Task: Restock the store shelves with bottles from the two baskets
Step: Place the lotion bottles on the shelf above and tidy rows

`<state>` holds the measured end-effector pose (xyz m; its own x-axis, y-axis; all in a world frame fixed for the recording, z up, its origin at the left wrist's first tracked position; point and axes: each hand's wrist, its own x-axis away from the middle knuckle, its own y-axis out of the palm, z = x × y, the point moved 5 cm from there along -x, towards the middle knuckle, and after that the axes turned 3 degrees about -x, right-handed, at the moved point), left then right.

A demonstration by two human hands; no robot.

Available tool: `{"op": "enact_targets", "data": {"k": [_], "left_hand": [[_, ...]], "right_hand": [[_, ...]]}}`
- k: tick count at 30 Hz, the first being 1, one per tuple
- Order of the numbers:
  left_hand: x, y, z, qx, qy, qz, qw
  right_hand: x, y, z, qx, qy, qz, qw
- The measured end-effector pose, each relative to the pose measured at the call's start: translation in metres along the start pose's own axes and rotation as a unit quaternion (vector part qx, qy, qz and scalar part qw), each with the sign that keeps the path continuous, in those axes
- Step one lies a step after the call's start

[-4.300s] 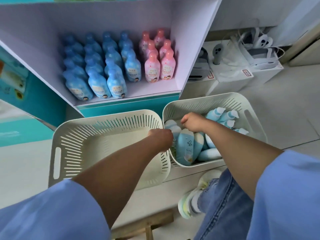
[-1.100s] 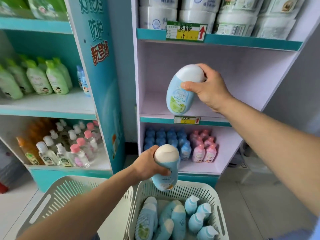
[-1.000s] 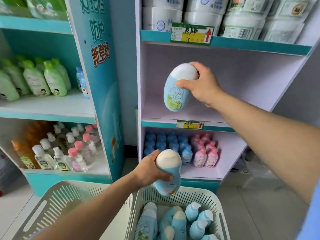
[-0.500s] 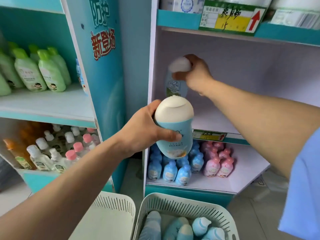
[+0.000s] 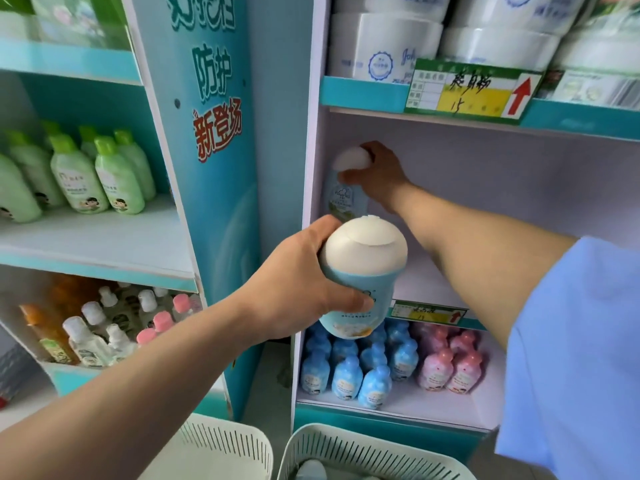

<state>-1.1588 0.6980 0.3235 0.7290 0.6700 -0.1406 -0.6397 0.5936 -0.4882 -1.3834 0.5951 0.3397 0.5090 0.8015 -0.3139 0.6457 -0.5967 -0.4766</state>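
Frontmost, the left grip [image 5: 298,289] holds a near bottle [image 5: 363,258] overlapping the far bottle [image 5: 346,197] the right grip [image 5: 381,178] holds.

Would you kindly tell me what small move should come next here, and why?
Probably lower the blue bottle in the right hand onto the shelf at its back-left corner and let go: that hand grips its white cap, its base is hidden, and the left hand holds a second bottle ready.
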Motion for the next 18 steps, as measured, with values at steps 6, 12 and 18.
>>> {"op": "enact_targets", "data": {"k": [6, 12, 18], "left_hand": [[-0.006, 0.003, 0.008, -0.031, 0.008, -0.013, 0.999], [-0.012, 0.005, 0.006, -0.04, 0.002, 0.001, 0.999], [-0.01, 0.005, 0.0, -0.039, -0.01, -0.001, 0.999]], "right_hand": [[-0.004, 0.003, 0.01, -0.039, 0.001, -0.01, 0.999], [-0.002, 0.006, 0.034, 0.01, 0.044, -0.045, 0.998], [0.007, 0.021, 0.066, 0.096, 0.084, -0.079, 0.989]]}}
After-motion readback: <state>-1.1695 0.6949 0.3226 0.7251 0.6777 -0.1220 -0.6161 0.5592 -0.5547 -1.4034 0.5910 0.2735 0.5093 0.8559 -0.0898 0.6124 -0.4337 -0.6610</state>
